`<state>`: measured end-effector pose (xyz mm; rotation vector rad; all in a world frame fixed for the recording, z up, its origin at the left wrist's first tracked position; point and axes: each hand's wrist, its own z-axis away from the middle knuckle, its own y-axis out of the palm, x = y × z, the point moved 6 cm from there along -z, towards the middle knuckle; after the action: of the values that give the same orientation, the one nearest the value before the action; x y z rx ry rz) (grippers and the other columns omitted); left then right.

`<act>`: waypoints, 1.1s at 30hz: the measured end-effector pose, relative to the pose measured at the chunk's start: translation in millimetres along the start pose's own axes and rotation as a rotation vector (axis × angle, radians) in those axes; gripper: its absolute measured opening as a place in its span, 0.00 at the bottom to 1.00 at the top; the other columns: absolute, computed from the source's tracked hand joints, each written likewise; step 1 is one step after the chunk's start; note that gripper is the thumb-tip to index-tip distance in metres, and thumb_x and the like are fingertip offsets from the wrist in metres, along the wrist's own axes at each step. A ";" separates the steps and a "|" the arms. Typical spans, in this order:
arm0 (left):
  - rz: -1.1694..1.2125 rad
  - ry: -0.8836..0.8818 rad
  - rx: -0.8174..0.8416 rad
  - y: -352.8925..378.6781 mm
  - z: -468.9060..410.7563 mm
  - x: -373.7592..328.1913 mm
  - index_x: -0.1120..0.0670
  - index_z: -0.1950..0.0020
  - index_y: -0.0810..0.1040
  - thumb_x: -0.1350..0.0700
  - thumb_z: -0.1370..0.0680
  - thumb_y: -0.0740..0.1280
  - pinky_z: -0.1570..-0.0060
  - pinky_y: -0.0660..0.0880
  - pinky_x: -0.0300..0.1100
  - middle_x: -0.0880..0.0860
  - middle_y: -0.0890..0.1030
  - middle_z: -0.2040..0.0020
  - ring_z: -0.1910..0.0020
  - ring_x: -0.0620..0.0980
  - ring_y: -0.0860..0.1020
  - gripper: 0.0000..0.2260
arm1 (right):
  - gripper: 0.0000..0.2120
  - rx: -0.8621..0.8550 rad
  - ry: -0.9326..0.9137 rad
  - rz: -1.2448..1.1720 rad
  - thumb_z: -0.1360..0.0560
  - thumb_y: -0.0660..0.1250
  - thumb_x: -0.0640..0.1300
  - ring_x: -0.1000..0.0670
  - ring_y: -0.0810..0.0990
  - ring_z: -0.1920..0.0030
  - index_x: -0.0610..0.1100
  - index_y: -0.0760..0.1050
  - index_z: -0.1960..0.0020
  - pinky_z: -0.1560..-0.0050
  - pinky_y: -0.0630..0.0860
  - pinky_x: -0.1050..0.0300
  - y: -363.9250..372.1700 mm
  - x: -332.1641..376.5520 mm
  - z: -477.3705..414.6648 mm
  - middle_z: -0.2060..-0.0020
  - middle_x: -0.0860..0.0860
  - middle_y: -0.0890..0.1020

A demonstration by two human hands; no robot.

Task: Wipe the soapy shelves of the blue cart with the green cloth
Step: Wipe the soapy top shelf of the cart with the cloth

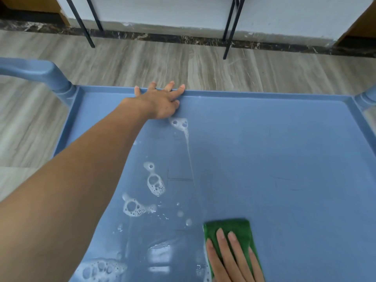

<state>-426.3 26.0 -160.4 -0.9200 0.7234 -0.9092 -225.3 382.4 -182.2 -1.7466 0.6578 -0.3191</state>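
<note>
The blue cart's top shelf [274,139] fills most of the view. Patches of white soap foam [155,183] and a thin soapy streak lie on its left half. The green cloth [238,226] lies flat on the shelf near the bottom edge of the view. My right hand [232,259] presses on the cloth with straight fingers. My left hand [160,100] reaches across to the shelf's far rim, fingers hooked over the rim and thumb against its inner side.
The cart's blue handle [38,72] rises at the far left corner, and another post [366,98] stands at the far right. Beyond the cart lie a grey wood-look floor and two pairs of thin black legs [228,37] by a white wall.
</note>
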 end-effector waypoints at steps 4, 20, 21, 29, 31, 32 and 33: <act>0.008 0.000 0.015 -4.5 0.5 0.5 0.30 0.22 0.41 0.43 0.16 0.46 0.26 0.38 0.70 0.40 0.44 0.18 0.19 0.57 0.41 0.24 | 0.24 -0.032 0.159 -0.109 0.31 0.54 0.42 0.49 0.77 0.38 0.50 0.85 0.43 0.45 0.74 0.47 -0.5 -1.5 -21.4 0.44 0.49 0.85; 0.012 0.096 0.080 -11.6 1.0 2.1 0.34 0.20 0.43 0.54 0.20 0.54 0.27 0.37 0.70 0.42 0.44 0.17 0.18 0.56 0.43 0.33 | 0.28 0.266 0.259 -0.411 0.19 0.51 0.45 0.50 0.46 0.19 0.49 0.54 0.19 0.21 0.46 0.45 90.4 -49.3 -303.4 0.19 0.51 0.53; 0.002 0.107 0.053 -12.5 1.0 7.1 0.35 0.20 0.43 0.54 0.20 0.54 0.26 0.38 0.68 0.42 0.44 0.17 0.18 0.56 0.43 0.33 | 0.28 0.260 0.253 -0.410 0.19 0.52 0.45 0.49 0.47 0.19 0.49 0.55 0.20 0.21 0.47 0.45 91.9 -50.5 -309.5 0.19 0.51 0.53; -0.043 0.117 -0.055 1.8 5.6 50.5 0.34 0.21 0.39 0.50 0.17 0.49 0.23 0.36 0.59 0.44 0.41 0.17 0.20 0.64 0.39 0.29 | 0.27 0.279 0.085 -0.349 0.18 0.52 0.45 0.50 0.51 0.20 0.49 0.56 0.20 0.21 0.49 0.46 85.7 -42.8 -283.3 0.20 0.52 0.56; -0.022 0.116 -0.042 -2.2 4.7 50.0 0.33 0.21 0.40 0.51 0.17 0.48 0.23 0.36 0.58 0.44 0.42 0.17 0.20 0.63 0.39 0.28 | 0.27 0.291 0.076 -0.365 0.19 0.50 0.45 0.49 0.52 0.20 0.48 0.58 0.20 0.22 0.53 0.43 75.1 -35.7 -255.5 0.20 0.51 0.58; -0.019 0.115 -0.039 -3.7 4.0 50.1 0.33 0.21 0.41 0.51 0.17 0.48 0.23 0.36 0.58 0.44 0.42 0.17 0.20 0.63 0.40 0.28 | 0.27 0.291 0.081 -0.371 0.20 0.50 0.45 0.48 0.53 0.20 0.48 0.58 0.20 0.23 0.55 0.42 68.5 -32.0 -238.7 0.20 0.51 0.58; -0.023 0.115 -0.036 -4.2 3.4 51.0 0.33 0.21 0.41 0.51 0.17 0.48 0.23 0.36 0.58 0.44 0.42 0.17 0.20 0.63 0.40 0.28 | 0.27 0.286 0.086 -0.376 0.20 0.49 0.46 0.48 0.54 0.20 0.48 0.59 0.20 0.23 0.57 0.42 61.6 -27.9 -221.4 0.20 0.51 0.59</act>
<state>-402.3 -19.4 -162.3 -0.9155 0.8310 -0.9783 -382.1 212.3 -175.5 -1.5785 0.3191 -0.7159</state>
